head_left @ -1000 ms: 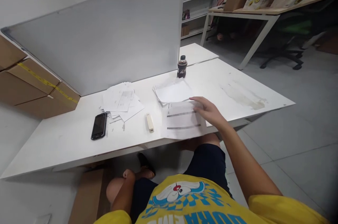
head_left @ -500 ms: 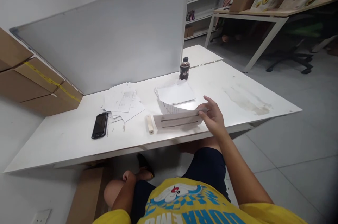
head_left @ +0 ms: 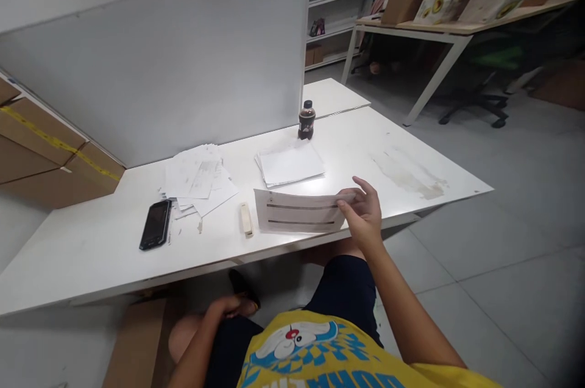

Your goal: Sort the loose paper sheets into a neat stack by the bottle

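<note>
My right hand pinches the right end of a printed sheet of paper between thumb and fingers. The sheet is tilted up near the table's front edge, and two dark bands run across it. Just left of it lies a small cream-coloured object shaped like a stapler. Behind the sheet is a stack of white paper. My left hand is low, below the table edge by my leg, away from the papers; its fingers are too unclear to read.
A dark drink bottle stands behind the stack. Loose papers and a black handheld phone lie on the left of the white table. A whiteboard borders the back, with cardboard boxes at the left.
The sheet in my right hand has swung up and away from the stack, now showing its banded side more fully. My left hand has shifted slightly right. The view has turned slightly right.
</note>
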The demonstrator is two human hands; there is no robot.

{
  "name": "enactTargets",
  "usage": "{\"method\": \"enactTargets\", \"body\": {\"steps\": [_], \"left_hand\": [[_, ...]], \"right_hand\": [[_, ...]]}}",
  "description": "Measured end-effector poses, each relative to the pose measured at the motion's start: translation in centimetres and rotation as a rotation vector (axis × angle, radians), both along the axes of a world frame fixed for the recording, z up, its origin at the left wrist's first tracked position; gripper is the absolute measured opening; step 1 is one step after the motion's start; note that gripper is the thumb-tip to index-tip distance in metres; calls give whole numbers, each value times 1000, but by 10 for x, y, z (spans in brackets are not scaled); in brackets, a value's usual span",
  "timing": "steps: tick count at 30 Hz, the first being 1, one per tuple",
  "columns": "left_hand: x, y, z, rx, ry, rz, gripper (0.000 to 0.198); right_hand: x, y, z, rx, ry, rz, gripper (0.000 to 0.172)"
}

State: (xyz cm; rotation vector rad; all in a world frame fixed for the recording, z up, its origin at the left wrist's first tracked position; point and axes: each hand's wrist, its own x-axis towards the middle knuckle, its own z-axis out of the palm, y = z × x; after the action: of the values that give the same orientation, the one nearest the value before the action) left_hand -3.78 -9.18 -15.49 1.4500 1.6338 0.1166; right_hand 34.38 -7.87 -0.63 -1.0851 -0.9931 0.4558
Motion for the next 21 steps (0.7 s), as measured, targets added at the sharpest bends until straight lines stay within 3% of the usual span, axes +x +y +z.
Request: {"method": "enactTargets", "body": {"steps": [2, 4, 7, 9, 10, 11, 13, 15, 18, 21], "left_hand": [[21, -6, 10, -38, -14, -102, 34], [43, -14, 31, 50, -63, -204, 45], [78, -22, 78, 650, -222, -307, 35], [104, -17, 110, 1071, -269, -175, 12], [117, -10, 124, 1232, -271, -72, 13], [129, 0, 134, 1303, -271, 28, 36], [151, 23, 146, 1242, -332, 121, 77], [166, 46, 147, 1085, -447, 91, 90], [174, 70, 133, 861, -573, 3, 62], [173, 77, 115, 707, -669, 4, 32]], "right_hand": [[2, 6, -1, 8, 30, -12, 46], [3, 12, -2, 22, 51, -7, 44], [3, 17, 0, 55, 70, 29, 44], [3, 18, 3, 72, 58, 60, 45], [3, 17, 4, 78, 47, 73, 45], [4, 16, 5, 81, 38, 80, 44], [6, 12, 5, 83, 34, 67, 42], [10, 5, 4, 82, 45, -1, 42], [16, -7, 4, 66, 26, -120, 44], [19, -20, 7, 27, -12, -125, 43]]}}
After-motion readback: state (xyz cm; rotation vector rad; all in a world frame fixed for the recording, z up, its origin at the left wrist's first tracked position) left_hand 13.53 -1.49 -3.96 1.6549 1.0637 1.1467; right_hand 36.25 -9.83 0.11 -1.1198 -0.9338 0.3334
